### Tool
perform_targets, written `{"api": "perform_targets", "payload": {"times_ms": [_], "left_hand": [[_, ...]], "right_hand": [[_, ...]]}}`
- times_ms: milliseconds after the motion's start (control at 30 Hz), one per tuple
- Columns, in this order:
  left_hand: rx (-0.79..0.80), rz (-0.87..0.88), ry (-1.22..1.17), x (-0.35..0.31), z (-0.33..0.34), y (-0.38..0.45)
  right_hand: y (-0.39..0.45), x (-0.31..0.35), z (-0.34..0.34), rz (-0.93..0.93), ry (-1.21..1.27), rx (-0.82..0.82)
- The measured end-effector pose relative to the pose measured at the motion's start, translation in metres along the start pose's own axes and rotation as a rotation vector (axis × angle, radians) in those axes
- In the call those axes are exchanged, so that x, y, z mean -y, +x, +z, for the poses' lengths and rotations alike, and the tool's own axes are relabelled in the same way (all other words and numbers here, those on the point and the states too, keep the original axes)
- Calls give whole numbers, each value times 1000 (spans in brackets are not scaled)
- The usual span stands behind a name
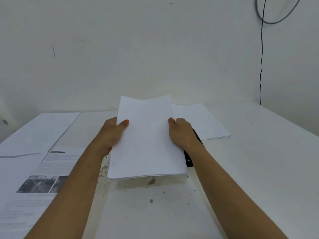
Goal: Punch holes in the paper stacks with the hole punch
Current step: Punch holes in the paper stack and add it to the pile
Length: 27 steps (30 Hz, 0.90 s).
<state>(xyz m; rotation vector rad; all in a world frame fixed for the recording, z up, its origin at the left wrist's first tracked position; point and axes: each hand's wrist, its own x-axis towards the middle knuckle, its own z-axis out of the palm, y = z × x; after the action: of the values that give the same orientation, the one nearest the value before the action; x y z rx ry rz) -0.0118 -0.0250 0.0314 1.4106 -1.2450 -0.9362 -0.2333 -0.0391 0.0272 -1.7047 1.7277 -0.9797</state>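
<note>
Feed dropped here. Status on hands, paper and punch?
Left hand and right hand grip held paper stack by its sides. Black hole punch mostly hidden under stack's right edge. Second stack flat behind. No obstruction.

- No text, label, brand, number or sign can be read anywhere in the view.
- The printed sheet [51,169] on the left part of the table [259,169] carries lines of small print, a dark heading bar and two grey photographs, but all of it is too blurred to read.
- The larger printed pages [38,131] behind it show only faint grey lines, not readable.
- The paper stack [146,138] held in the middle shows a blank white face.
- The second white stack [203,121] behind it is also blank on top.
</note>
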Motion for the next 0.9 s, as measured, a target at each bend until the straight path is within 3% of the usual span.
{"api": "perform_targets", "payload": {"times_ms": [100, 233, 300, 367, 467, 533, 700, 767, 900], "left_hand": [[19, 16, -11, 14, 1, -3], [18, -31, 4, 35, 0, -4], [24, -62, 3, 46, -1, -5], [26, -92, -9, 54, 0, -6], [24, -117, -21, 60, 2, -6], [24, -114, -35, 62, 4, -5], [15, -108, -60, 64, 10, -6], [11, -107, -65, 64, 9, -7], [9, -112, -92, 64, 5, -9]], "right_hand": [[3, -7, -6, -31, -96, -24], [3, -25, -24, -162, -31, -270], [4, -38, -30, -164, -54, -298], [5, -53, -31, -90, 1, -268], [3, -64, -32, 102, 457, -170], [2, -66, -32, 124, 612, -149], [-4, -71, -29, 206, 812, -54], [-6, -72, -29, 224, 793, 19], [-5, -72, -27, 225, 782, 7]]}}
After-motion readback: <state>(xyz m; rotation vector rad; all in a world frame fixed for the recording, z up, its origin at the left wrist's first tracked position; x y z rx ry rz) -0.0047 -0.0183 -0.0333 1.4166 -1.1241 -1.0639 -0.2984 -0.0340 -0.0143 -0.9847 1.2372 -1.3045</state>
